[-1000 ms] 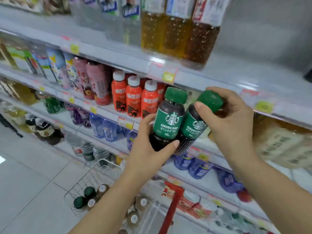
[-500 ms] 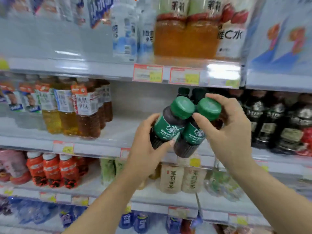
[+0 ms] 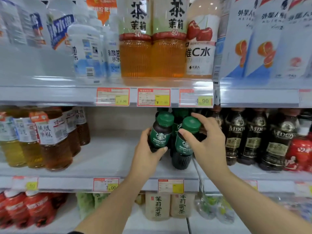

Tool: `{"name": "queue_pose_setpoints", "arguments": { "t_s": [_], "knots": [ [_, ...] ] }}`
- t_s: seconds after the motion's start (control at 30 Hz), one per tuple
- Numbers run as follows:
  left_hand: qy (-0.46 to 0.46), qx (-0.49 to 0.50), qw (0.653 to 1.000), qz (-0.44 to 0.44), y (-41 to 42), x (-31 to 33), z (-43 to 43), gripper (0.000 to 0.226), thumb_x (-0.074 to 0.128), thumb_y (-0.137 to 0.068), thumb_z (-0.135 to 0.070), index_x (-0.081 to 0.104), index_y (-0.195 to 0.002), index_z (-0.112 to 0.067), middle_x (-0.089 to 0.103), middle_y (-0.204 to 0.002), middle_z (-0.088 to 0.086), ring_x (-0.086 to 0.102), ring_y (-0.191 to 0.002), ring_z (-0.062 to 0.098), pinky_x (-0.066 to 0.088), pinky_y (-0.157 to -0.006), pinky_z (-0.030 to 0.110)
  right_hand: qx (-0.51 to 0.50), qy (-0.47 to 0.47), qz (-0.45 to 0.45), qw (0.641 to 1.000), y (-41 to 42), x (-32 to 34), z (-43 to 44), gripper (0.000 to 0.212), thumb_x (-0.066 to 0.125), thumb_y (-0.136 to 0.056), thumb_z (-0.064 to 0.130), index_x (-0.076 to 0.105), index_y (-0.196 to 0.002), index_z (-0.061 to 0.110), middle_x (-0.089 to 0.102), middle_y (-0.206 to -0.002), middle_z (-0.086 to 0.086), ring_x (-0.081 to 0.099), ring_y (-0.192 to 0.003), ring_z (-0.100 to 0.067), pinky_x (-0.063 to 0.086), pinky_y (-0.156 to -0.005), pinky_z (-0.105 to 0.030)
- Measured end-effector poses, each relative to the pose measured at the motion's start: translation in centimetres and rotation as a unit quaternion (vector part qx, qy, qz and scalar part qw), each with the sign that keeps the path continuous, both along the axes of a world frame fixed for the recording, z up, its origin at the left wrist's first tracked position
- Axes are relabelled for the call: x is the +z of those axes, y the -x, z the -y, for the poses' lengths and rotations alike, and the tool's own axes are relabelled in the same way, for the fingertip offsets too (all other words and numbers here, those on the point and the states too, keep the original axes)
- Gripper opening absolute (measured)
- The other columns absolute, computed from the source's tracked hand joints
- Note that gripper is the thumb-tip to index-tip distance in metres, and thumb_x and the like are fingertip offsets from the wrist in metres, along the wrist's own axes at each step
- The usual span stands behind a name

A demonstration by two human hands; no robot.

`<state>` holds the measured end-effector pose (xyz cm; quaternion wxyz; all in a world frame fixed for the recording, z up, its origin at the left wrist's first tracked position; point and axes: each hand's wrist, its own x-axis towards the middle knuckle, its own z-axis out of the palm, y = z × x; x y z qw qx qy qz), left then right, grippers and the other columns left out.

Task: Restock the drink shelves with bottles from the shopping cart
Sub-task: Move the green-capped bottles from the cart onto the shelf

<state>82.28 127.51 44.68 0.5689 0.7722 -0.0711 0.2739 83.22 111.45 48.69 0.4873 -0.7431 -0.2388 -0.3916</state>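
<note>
Two dark coffee bottles with green caps and green labels are over the middle shelf point(image 3: 108, 156). My left hand point(image 3: 148, 154) grips the left bottle point(image 3: 160, 132) low on its body. My right hand point(image 3: 206, 146) grips the right bottle point(image 3: 184, 142) round its neck and label; its base is on or just above the shelf board near the front edge. More green-capped bottles point(image 3: 179, 115) of the same kind stand right behind them. The shopping cart is out of view.
Brown and yellow tea bottles point(image 3: 52, 137) stand at the left of the same shelf, with bare board between them and my hands. Dark coffee bottles point(image 3: 253, 137) line the right. A shelf above point(image 3: 67, 95) with price tags hangs close over the caps.
My view rose from the lower shelves and cart to this shelf. Both hands carried the two bottles up and forward, in under the upper shelf.
</note>
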Motion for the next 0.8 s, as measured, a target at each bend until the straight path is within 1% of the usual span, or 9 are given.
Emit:
{"name": "queue_pose_setpoints", "arguments": {
  "t_s": [0.1, 0.2, 0.23, 0.33, 0.4, 0.5, 0.63, 0.7, 0.8],
  "knots": [
    [0.025, 0.003, 0.999, -0.021, -0.9, -0.4, 0.2, 0.062, 0.072, -0.077, -0.006, 0.038, -0.121, -0.033, 0.053, -0.105, -0.026, 0.051, -0.094, -0.016, 0.042, -0.077, 0.003, 0.011, -0.024, -0.035, 0.999, -0.8, 0.2, -0.7, 0.046, 0.075, -0.074, 0.033, 0.061, -0.115, 0.021, 0.056, -0.094, 0.009, 0.051, -0.092, 0.012, 0.035, -0.080, 0.000],
    [0.035, 0.012, 0.999, -0.038, -1.6, -0.7, 0.4, 0.060, 0.072, -0.078, -0.008, 0.040, -0.126, -0.025, 0.054, -0.103, -0.023, 0.053, -0.094, -0.008, 0.042, -0.083, 0.015, 0.021, -0.050, -0.069, 0.996, -1.4, 0.3, -1.2, 0.046, 0.075, -0.074, 0.033, 0.060, -0.116, 0.024, 0.058, -0.098, 0.012, 0.054, -0.094, 0.007, 0.038, -0.082, -0.003],
    [0.035, 0.016, 0.998, -0.043, -1.7, -0.7, 0.5, 0.059, 0.072, -0.078, -0.010, 0.041, -0.126, -0.024, 0.054, -0.102, -0.022, 0.053, -0.093, -0.007, 0.042, -0.082, 0.016, 0.024, -0.060, -0.078, 0.995, -1.6, 0.3, -1.3, 0.046, 0.075, -0.074, 0.034, 0.059, -0.116, 0.025, 0.058, -0.100, 0.012, 0.055, -0.095, 0.004, 0.041, -0.084, -0.008],
    [0.029, 0.021, 0.998, -0.054, -2.4, -0.5, 0.6, 0.052, 0.071, -0.080, -0.014, 0.040, -0.119, -0.026, 0.053, -0.099, -0.022, 0.050, -0.087, -0.013, 0.041, -0.072, 0.008, 0.031, -0.075, -0.098, 0.992, -2.2, 0.0, -1.4, 0.047, 0.072, -0.075, 0.038, 0.053, -0.118, 0.030, 0.061, -0.111, 0.007, 0.058, -0.102, -0.006, 0.049, -0.092, -0.031],
    [0.017, 0.017, 0.998, -0.057, -2.7, -0.4, 0.6, 0.050, 0.071, -0.080, -0.016, 0.038, -0.116, -0.028, 0.051, -0.097, -0.024, 0.050, -0.085, -0.013, 0.042, -0.069, 0.005, 0.046, -0.053, -0.109, 0.992, -2.2, -0.7, -1.3, 0.053, 0.073, -0.076, 0.034, 0.045, -0.120, 0.037, 0.059, -0.116, 0.007, 0.057, -0.105, -0.005, 0.049, -0.093, -0.033],
    [-0.007, 0.001, 0.997, -0.071, -2.8, -0.4, 0.3, 0.055, 0.072, -0.080, -0.020, 0.038, -0.122, -0.026, 0.053, -0.103, -0.018, 0.053, -0.097, 0.000, 0.043, -0.081, 0.014, 0.069, -0.009, -0.129, 0.989, -1.8, -2.9, -0.9, 0.066, 0.077, -0.072, 0.031, 0.038, -0.125, 0.041, 0.052, -0.122, 0.011, 0.052, -0.113, -0.005, 0.048, -0.095, -0.032],
    [-0.031, -0.032, 0.994, -0.101, -2.2, -1.0, -0.8, 0.067, 0.068, -0.082, -0.010, 0.031, -0.136, -0.026, 0.049, -0.120, -0.011, 0.048, -0.117, 0.010, 0.040, -0.100, 0.030, 0.072, 0.025, -0.182, 0.980, -1.8, -6.7, -0.2, 0.077, 0.076, -0.074, 0.021, 0.035, -0.138, 0.031, 0.050, -0.131, 0.013, 0.047, -0.122, -0.003, 0.043, -0.103, -0.037],
    [-0.040, -0.026, 0.993, -0.108, -2.3, -1.1, -1.1, 0.069, 0.066, -0.083, -0.006, 0.031, -0.138, -0.025, 0.048, -0.123, -0.008, 0.050, -0.119, 0.016, 0.042, -0.103, 0.037, 0.063, 0.036, -0.191, 0.979, -1.8, -7.7, -0.1, 0.072, 0.072, -0.078, 0.022, 0.035, -0.138, 0.032, 0.051, -0.131, 0.013, 0.048, -0.122, -0.004, 0.044, -0.103, -0.038],
    [-0.060, -0.014, 0.993, -0.105, -3.1, -1.0, -0.8, 0.065, 0.064, -0.084, -0.004, 0.033, -0.137, -0.023, 0.050, -0.127, -0.002, 0.050, -0.119, 0.018, 0.042, -0.103, 0.040, 0.051, 0.041, -0.193, 0.979, -1.7, -8.0, -0.2, 0.068, 0.068, -0.082, 0.022, 0.034, -0.139, 0.032, 0.051, -0.131, 0.012, 0.047, -0.122, -0.004, 0.045, -0.101, -0.037]
  ]
}}
